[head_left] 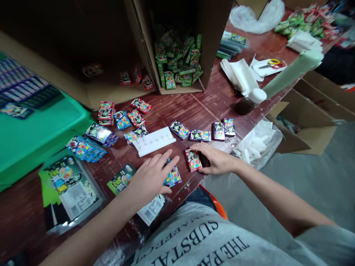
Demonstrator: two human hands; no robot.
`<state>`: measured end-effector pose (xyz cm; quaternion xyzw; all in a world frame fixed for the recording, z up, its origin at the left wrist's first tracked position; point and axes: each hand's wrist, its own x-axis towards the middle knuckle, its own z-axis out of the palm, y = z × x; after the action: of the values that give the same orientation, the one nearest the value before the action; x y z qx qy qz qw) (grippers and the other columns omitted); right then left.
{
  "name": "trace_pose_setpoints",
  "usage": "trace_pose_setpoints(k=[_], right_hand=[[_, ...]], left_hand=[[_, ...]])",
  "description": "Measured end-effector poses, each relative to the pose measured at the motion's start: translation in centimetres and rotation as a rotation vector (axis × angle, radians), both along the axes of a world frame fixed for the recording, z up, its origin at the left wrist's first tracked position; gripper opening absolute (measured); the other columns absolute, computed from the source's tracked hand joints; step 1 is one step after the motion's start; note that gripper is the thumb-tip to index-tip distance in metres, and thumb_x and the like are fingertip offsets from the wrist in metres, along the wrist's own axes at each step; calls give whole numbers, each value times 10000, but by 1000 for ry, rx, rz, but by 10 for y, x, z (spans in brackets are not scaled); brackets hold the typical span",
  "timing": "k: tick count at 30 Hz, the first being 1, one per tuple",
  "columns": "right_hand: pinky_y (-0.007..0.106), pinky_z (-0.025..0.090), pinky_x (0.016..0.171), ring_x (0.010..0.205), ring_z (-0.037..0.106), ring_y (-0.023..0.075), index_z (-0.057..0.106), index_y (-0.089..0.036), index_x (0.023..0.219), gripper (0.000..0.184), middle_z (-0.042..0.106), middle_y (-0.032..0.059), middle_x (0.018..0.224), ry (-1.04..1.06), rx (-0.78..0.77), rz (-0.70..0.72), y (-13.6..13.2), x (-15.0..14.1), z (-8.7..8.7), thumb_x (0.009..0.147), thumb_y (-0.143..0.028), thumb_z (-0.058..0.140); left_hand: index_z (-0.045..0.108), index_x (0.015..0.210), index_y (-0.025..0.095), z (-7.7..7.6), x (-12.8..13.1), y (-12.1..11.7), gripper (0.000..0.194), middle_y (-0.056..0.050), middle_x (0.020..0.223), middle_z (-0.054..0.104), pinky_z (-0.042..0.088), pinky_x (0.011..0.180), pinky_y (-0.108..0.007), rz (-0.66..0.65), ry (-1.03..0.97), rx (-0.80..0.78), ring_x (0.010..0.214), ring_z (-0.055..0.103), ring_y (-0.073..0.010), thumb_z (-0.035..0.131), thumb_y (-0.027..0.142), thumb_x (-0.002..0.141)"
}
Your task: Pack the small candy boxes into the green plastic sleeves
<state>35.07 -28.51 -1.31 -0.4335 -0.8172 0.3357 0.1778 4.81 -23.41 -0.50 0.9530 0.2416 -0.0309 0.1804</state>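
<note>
Head view: left hand (151, 177) flat on one blue packet (173, 177), right hand (215, 159) gripping one red packet (193, 160).

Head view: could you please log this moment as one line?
left hand: flat on blue packet | right hand: touching red packet | surface: wooden table

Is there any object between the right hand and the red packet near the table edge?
No. The right hand already rests against the red packet, fingers touching its right side, so nothing lies between them. The left hand lies apart, over a blue packet.
</note>
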Motion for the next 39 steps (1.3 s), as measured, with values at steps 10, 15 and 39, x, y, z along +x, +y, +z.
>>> trace_pose_setpoints(k=[10, 15, 39], right_hand=[[458, 367, 1219, 1475, 409, 307, 291, -188, 1598, 1059, 465, 178, 1573, -40, 128, 168, 84, -15, 36, 785, -656, 783], [519, 409, 1159, 1416, 446, 336, 416, -96, 1512, 680, 455, 227, 1565, -568, 398, -201, 234, -2, 37, 976, -450, 641], [352, 531, 580, 671, 661, 224, 587, -251, 971, 358, 679, 35, 773, -194, -102, -946, -71, -25, 7, 951, -607, 612]], left_hand=[[311, 1616, 200, -33, -22, -32, 1054, -169, 1608, 446, 522, 1004, -518, 284, -112, 213, 1303, 573, -390, 815, 553, 760], [123, 1665, 227, -47, -45, -33, 1157, -169, 1586, 477, 520, 990, -513, 316, -150, 220, 1285, 604, -402, 776, 565, 773], [299, 1573, 107, -36, 18, -30, 944, -224, 1517, 508, 359, 1203, -591, 294, -224, 3, 1400, 481, -399, 737, 541, 858]])
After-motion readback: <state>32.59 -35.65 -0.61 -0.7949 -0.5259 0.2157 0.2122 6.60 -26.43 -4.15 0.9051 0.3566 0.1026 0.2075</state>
